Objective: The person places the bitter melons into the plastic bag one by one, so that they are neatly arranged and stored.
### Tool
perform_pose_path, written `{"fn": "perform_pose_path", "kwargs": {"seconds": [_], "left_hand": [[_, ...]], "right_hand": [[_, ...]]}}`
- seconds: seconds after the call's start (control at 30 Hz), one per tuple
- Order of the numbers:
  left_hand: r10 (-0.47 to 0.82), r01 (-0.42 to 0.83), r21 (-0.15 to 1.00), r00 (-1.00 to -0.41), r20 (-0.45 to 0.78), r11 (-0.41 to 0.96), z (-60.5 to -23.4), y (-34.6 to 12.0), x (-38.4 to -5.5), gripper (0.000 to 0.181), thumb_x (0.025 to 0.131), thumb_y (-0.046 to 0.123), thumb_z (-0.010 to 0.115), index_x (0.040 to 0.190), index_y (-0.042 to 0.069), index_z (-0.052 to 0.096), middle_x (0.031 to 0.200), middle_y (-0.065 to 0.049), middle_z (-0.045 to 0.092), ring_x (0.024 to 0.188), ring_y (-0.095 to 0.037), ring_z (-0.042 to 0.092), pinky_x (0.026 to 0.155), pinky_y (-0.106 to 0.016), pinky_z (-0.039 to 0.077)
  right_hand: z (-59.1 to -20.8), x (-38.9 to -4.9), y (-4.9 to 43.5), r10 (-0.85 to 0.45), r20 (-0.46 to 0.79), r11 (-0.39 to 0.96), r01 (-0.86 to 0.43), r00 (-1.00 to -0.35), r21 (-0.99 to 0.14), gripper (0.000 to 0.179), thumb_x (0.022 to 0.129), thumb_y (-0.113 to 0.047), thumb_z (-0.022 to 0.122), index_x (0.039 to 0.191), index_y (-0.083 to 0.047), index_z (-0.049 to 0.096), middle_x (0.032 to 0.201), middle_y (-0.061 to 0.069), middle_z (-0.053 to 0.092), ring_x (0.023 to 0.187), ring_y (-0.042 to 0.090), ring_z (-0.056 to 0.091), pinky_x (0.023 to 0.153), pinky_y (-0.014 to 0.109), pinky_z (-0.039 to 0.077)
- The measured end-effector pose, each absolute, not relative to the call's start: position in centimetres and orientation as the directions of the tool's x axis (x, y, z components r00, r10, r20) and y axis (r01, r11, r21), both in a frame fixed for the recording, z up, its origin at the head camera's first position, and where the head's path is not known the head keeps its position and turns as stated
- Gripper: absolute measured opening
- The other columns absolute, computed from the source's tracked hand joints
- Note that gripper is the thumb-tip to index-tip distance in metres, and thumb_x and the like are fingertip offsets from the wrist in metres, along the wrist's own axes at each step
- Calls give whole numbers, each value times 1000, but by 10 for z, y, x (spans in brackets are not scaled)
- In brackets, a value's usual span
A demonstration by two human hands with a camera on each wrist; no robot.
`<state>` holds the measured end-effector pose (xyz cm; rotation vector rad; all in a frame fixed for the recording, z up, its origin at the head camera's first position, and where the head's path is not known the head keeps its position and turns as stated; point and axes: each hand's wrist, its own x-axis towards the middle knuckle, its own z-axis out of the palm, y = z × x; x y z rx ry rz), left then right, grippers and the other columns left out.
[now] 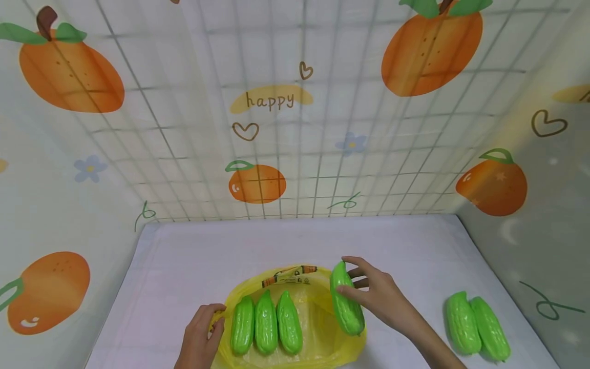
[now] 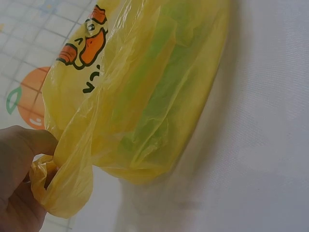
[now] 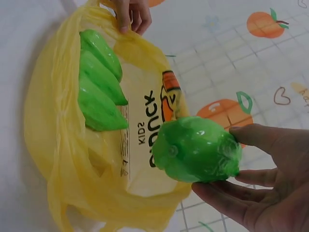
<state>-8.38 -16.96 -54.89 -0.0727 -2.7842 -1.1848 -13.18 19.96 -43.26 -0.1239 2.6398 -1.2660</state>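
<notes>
My right hand [image 1: 380,296] holds a glossy, lumpy green bitter melon [image 1: 344,302] by its side, thumb and fingertips around it, over the right part of a yellow plastic bag [image 1: 324,346]. Three more bitter melons [image 1: 266,323] lie side by side in the bag's left half. At the bag's left edge, my left hand [image 1: 201,330] pinches the bag's twisted handle [image 2: 72,188], seen close up in the left wrist view. The right wrist view shows the held melon end-on, beside the bag's open mouth.
Two more bitter melons [image 1: 477,328] lie together on the white table [image 1: 396,241] at the right. A wall [image 1: 295,143] printed with oranges and a grid stands behind the table, with side walls at left and right.
</notes>
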Motion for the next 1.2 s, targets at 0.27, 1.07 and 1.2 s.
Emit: {"fn": "perform_pose_path", "kwargs": {"seconds": [0.27,1.07,1.2], "left_hand": [[-8,101,717,-989,147,690,-552,-171,-83,23,94,0,65,112,14,65,103,2,60,87,-8,58,67,-21,52],[-7,107,717,-988,154,689,-549,-168,-83,22,93,0,65,111,12,65,103,1,60,79,-4,53,64,-22,51],[-11,95,722,-990,140,685,-548,-169,-82,22,93,0,65,111,13,65,103,1,60,81,-5,54,66,-22,51]], "right_hand": [[-435,-131,184,-196,-163,584,18,-967,-811,63,84,-31,81,138,-15,52,114,12,66,99,28,65,73,41,58],[-483,-140,143,-337,-192,567,-36,-922,-823,67,88,-26,78,141,-2,44,111,15,65,98,30,63,70,40,56],[-491,-142,140,-334,-184,577,-46,-925,-815,66,88,-24,78,140,0,44,109,16,65,96,30,64,68,39,56]]}}
